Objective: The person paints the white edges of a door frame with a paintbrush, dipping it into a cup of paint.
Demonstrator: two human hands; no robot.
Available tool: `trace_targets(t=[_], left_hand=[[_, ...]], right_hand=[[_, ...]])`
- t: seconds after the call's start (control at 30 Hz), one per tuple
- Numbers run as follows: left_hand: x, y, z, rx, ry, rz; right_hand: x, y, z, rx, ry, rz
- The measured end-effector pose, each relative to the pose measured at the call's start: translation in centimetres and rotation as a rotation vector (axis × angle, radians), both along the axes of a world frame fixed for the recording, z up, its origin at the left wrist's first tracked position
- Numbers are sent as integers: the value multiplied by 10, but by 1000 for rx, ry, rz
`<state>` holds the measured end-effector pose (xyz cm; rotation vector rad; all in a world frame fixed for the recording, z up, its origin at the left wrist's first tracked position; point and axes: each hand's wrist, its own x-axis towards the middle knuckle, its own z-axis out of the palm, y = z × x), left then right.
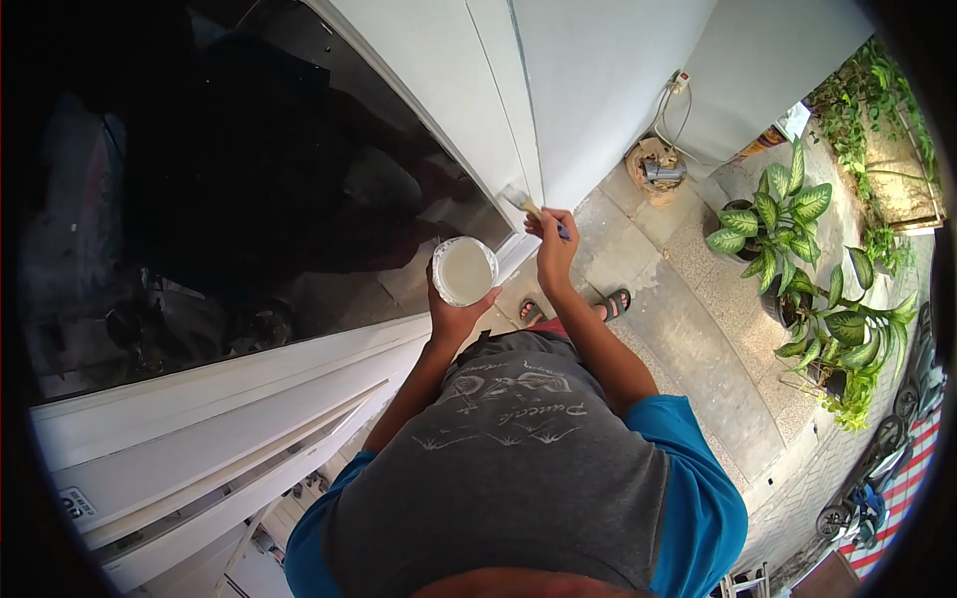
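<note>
A small round tub of pale paint (466, 272) sits in my left hand (461, 317), whose fingers wrap round its side and underside, with the thumb at the lower right rim. My right hand (554, 244) is closed on the handle of a paintbrush (530, 206), up and to the right of the tub. The brush's pale bristles rest on or close against the white frame (498, 140) beside the dark glass pane (329, 179). Whether the bristle tips touch the frame is hard to tell.
A light wall (598, 80) rises right of the frame. On the tiled floor (688, 319) stand a bag with grey contents (658, 171), a cable (686, 110) and potted plants (788, 214). My sandalled feet are below; motorcycles (867, 508) stand at the far right.
</note>
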<state>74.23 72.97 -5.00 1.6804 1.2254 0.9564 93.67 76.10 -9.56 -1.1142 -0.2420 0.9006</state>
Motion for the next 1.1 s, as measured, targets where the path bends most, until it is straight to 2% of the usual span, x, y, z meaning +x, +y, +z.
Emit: trace_targets(t=[0.07, 0.1, 0.13, 0.17, 0.27, 0.4, 0.47, 0.5, 0.57, 0.7, 0.73, 0.77, 0.87, 0.93, 1.03, 1.07, 1.1], left_hand=[[-2, 0, -8, -13, 1, 13], [-3, -2, -11, -24, 0, 25], [-4, -4, -8, -28, 4, 24], [-2, -5, -4, 3, 24, 16], [-1, -4, 0, 29, 41, 19], [-2, -4, -2, 13, -24, 35], [-3, -3, -6, 24, -6, 41], [-3, -3, -5, 30, 16, 40], [-2, -3, -2, 44, 17, 34], [1, -2, -6, 36, 9, 35], [1, -3, -8, 32, 10, 31], [1, -3, -10, 28, 17, 33], [6, -3, -4, 36, 24, 32], [8, -2, -3, 46, 22, 32], [7, -1, -5, 15, 13, 32], [7, -1, -3, 32, 30, 27], [8, 0, -3, 49, 49, 20]], right_hand=[[-1, 5, 74, 213, -49, 67], [-3, 6, 104, 207, -46, 65], [-4, 7, 132, 400, -79, 17], [-4, 8, 144, 595, -115, -31], [-1, 12, 142, 657, -154, 26], [-8, 10, 44, 491, -185, 10], [-9, 4, -8, 213, -86, -20], [-8, 3, -16, 215, -88, -18], [-3, 5, -27, 10, -27, -11], [9, 15, 88, 169, -1, 21], [12, 14, 122, 350, -37, 23], [15, 13, 142, 533, -75, 24], [21, 18, 157, 668, -119, 63], [19, 22, 119, 635, -155, 70], [10, 14, 45, 374, -82, 32], [8, 11, 20, 376, -83, 37], [7, 9, -3, 205, -42, 17]])
